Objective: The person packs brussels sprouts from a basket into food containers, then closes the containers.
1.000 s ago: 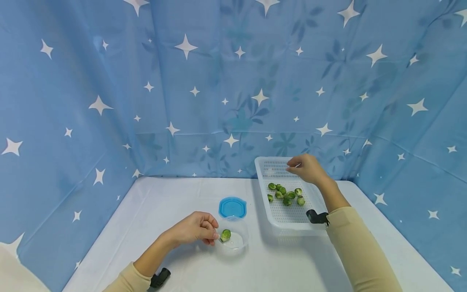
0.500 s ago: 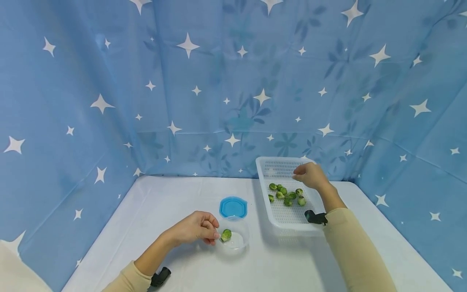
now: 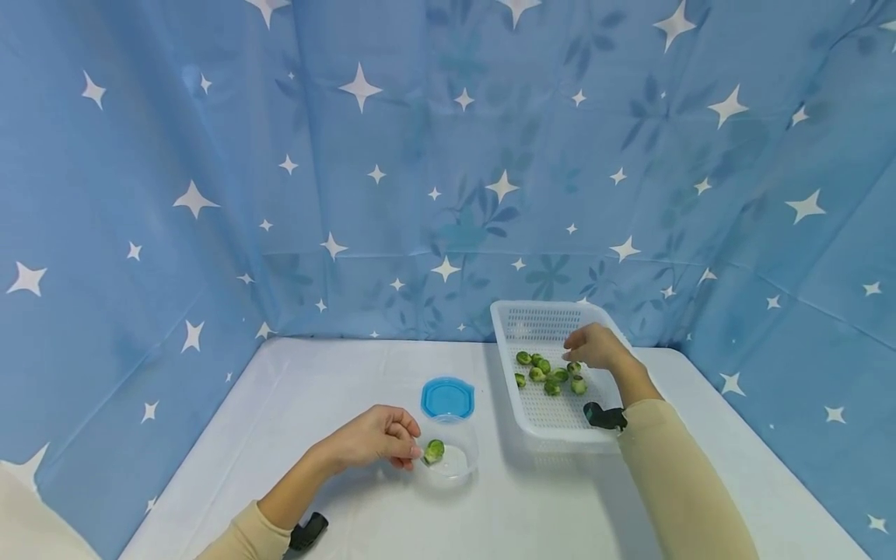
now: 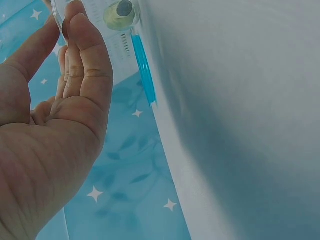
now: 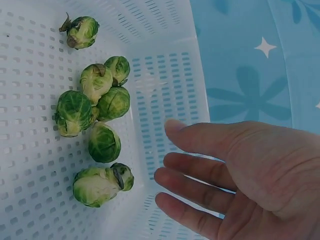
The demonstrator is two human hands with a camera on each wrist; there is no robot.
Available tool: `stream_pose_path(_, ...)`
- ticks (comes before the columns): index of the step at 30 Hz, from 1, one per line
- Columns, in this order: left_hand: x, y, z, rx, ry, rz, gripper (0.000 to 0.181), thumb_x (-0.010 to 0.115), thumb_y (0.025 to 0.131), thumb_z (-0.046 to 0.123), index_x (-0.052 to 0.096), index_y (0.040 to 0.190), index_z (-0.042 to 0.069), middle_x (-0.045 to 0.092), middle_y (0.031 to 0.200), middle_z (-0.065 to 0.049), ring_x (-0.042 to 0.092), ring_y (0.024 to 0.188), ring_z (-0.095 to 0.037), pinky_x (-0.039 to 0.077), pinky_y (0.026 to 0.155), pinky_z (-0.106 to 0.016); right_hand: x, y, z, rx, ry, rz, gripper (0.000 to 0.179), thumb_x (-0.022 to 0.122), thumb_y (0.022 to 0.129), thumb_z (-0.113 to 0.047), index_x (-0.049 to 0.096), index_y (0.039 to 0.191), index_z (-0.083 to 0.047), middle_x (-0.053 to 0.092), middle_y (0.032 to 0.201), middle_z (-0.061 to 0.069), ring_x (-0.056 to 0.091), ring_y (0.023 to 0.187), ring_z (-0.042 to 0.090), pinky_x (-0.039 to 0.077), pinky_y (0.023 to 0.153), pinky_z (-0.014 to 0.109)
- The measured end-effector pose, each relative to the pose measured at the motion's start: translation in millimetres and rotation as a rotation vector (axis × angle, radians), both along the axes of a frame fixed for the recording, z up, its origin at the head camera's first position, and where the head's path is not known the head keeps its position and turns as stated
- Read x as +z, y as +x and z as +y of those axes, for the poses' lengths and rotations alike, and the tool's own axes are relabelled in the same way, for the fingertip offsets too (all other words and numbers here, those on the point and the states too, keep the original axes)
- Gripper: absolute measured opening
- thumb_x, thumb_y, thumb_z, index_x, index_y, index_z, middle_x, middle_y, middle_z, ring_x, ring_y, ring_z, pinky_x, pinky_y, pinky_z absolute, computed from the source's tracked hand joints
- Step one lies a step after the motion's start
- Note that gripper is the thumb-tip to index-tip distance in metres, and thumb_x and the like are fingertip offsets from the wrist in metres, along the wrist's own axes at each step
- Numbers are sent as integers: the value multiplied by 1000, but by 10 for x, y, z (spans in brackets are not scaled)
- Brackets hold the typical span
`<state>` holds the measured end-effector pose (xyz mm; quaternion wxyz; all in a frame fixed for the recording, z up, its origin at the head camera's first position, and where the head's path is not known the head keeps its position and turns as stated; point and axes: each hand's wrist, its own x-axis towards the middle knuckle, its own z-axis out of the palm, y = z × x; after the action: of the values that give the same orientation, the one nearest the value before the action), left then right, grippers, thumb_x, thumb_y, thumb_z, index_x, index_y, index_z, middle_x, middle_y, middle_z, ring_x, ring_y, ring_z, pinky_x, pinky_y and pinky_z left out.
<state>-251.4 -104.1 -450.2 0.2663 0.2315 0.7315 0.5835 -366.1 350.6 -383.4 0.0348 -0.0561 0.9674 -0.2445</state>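
Observation:
My left hand (image 3: 381, 437) pinches the left rim of a round clear plastic tub (image 3: 458, 460) between thumb and fingers. One Brussels sprout (image 3: 434, 451) lies inside the tub; the left wrist view also shows this sprout (image 4: 119, 16) through the clear wall. Over the white slatted basket (image 3: 521, 416) hovers my right hand (image 3: 598, 348), its fingers loosely extended and nothing between them. Several Brussels sprouts (image 5: 73, 112) lie on the basket floor, just beyond those fingertips in the right wrist view.
Behind the tub lies a blue lid (image 3: 447, 397) on the white-covered table (image 3: 350, 373). A blue curtain (image 3: 392, 210) with white stars hangs behind and at both sides. The basket's raised walls surround the sprouts.
My right hand has come down and slightly right, from above the basket's back end to near the sprouts. My left hand and the tub hold the same place.

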Motion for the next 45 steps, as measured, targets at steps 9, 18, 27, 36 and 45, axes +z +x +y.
stream_pose_path(9, -23, 3, -17, 2, -5, 0, 34, 75, 96, 12, 60, 117, -11, 75, 88, -12, 74, 78, -22, 64, 76, -38, -118, 10, 44, -8, -50, -136, 38, 75, 95, -13, 69, 126, 9, 68, 129, 28, 71, 107, 36, 63, 85, 49)
stream_pose_path(18, -31, -33, -18, -18, -6, 15, 38, 76, 96, 14, 59, 118, -12, 76, 90, -15, 74, 78, -20, 65, 76, -37, -101, 38, 76, -30, -17, -212, 33, 78, 91, -9, 73, 121, 3, 77, 103, 14, 69, 96, 28, 62, 86, 51)
stream_pose_path(27, -7, 1, -17, 4, 4, -1, 35, 75, 96, 12, 59, 117, -11, 75, 89, -16, 74, 78, -22, 65, 77, -40, -151, 3, 81, -70, -33, -266, 28, 79, 89, -3, 76, 115, 4, 77, 107, 15, 71, 96, 26, 63, 86, 46)
stream_pose_path(36, -27, -16, -9, -7, -1, 1, 35, 75, 96, 13, 60, 117, -11, 75, 90, -16, 74, 78, -22, 65, 77, -41, -120, 62, 88, -52, 14, -236, 27, 77, 91, -3, 74, 116, 9, 75, 100, 17, 71, 83, 22, 64, 79, 39)
stream_pose_path(45, -45, -51, 4, -7, -13, 3, 35, 75, 97, 13, 60, 118, -10, 76, 89, -11, 74, 78, -21, 65, 77, -39, -100, 38, 106, -89, -4, -232, 19, 67, 98, -2, 72, 113, 9, 71, 101, 19, 69, 81, 28, 64, 75, 43)
